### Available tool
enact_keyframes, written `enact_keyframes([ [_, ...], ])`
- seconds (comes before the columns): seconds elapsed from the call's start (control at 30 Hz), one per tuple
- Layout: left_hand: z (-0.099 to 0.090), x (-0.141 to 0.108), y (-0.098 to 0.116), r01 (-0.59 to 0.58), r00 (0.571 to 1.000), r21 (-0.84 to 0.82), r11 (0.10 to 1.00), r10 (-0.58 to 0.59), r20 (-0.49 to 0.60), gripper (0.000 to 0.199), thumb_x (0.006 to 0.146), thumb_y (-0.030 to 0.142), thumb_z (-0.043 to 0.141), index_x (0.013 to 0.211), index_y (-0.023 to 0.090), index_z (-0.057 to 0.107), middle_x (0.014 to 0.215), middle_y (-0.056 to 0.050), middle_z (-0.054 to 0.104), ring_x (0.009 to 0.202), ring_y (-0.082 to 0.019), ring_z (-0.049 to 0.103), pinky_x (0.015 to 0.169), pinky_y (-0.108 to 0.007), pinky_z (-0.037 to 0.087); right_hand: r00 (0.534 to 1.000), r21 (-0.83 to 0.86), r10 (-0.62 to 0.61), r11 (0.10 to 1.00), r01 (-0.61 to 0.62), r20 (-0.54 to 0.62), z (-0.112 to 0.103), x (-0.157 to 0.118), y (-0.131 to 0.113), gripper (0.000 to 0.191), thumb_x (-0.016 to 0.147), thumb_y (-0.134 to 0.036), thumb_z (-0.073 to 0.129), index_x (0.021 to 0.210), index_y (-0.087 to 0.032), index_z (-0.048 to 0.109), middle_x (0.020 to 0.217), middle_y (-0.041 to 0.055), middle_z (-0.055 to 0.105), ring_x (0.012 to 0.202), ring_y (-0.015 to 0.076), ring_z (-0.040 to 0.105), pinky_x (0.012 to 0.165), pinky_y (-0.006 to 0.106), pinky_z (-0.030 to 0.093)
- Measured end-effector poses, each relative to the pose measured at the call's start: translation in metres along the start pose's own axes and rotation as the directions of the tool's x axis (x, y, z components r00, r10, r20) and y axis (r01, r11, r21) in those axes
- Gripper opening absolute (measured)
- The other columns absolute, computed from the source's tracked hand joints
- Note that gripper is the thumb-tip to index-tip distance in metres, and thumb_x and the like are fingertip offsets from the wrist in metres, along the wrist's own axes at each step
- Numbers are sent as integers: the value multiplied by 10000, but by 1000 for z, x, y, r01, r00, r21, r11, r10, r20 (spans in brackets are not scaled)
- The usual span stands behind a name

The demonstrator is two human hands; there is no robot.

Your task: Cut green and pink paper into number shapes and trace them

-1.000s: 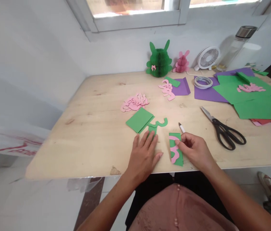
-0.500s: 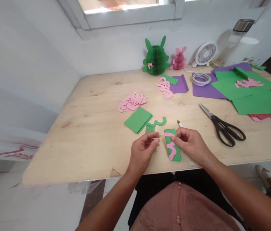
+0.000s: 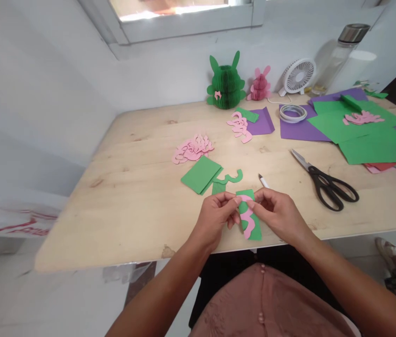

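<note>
Near the table's front edge, a wavy pink paper cutout (image 3: 248,223) lies against a folded green paper strip (image 3: 256,230). My left hand (image 3: 217,216) pinches the strip and cutout at their upper left edge. From the other side, my right hand (image 3: 278,211) grips both, its thumb pressing on the pink paper. Just beyond my hands are a curvy green paper cutout (image 3: 233,178) and a stack of green paper pieces (image 3: 201,175). A white pen (image 3: 263,181) with a dark tip lies past my right hand.
Black-handled scissors (image 3: 327,185) lie open at right. Pink cutouts (image 3: 194,149) are piled mid-table. Farther back are tape rolls (image 3: 292,113), green sheets (image 3: 366,140), a green paper rabbit (image 3: 226,86), a pink one (image 3: 260,85), a small fan (image 3: 299,76) and a bottle (image 3: 341,58).
My left hand has moved right and taken hold of the strip's left edge with the pink cutout. The strip has shifted slightly left, still in my right hand.
</note>
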State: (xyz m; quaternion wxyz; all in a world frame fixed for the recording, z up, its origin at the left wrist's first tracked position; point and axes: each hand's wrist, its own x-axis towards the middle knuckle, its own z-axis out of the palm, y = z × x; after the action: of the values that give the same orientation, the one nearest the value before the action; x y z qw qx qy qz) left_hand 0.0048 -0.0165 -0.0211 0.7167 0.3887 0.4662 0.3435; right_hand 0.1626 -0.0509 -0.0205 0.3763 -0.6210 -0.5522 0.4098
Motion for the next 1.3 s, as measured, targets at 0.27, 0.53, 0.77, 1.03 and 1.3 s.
enact_keyframes([
  [0.27, 6, 1, -2, 26, 1000, 21, 999, -26, -3, 307, 672, 421, 754, 678, 142, 625, 460, 13, 559, 402, -77, 451, 408, -199, 304, 942, -291, -330, 909, 298, -64, -15, -29, 2, 193, 909, -240, 493, 1064, -213, 604, 1037, 70, 679, 912, 198, 602, 753, 314, 470],
  [0.53, 13, -2, -3, 71, 996, -6, 997, -70, 46, 294, 666, 398, 768, 693, 146, 619, 441, 25, 550, 379, -67, 445, 409, -190, 287, 969, -70, -245, 968, 243, -21, -21, -29, 1, 172, 902, -264, 523, 893, -232, 693, 833, 23, 685, 760, 162, 617, 665, 271, 469],
  [0.77, 12, -7, -7, -52, 998, 165, 985, 54, -9, 293, 772, 413, 670, 883, 144, 639, 566, 0, 614, 439, -93, 505, 435, -211, 359, 985, -31, -138, 990, 136, -106, -17, -27, 3, 190, 855, -277, 561, 800, -226, 736, 756, 20, 711, 688, 166, 630, 599, 263, 479],
  [1.03, -21, -17, -28, -644, 537, 763, 62, 747, 392, 242, 854, 68, 521, 1049, 176, 618, 1045, -105, 693, 991, -210, 623, 841, -366, 530, 982, -113, -159, 983, 148, -102, -6, -23, 5, 178, 842, -232, 555, 797, -189, 722, 785, 35, 735, 676, 160, 657, 612, 266, 500],
  [1.3, -32, -3, -29, -672, 455, 717, -188, 658, 599, 315, 864, 62, 496, 1151, 162, 579, 1157, -115, 681, 1162, -252, 574, 914, -416, 500, 959, -367, -271, 903, 223, -86, 6, -3, 10, 191, 846, -187, 526, 794, -191, 710, 744, 28, 718, 622, 147, 636, 600, 257, 472],
])
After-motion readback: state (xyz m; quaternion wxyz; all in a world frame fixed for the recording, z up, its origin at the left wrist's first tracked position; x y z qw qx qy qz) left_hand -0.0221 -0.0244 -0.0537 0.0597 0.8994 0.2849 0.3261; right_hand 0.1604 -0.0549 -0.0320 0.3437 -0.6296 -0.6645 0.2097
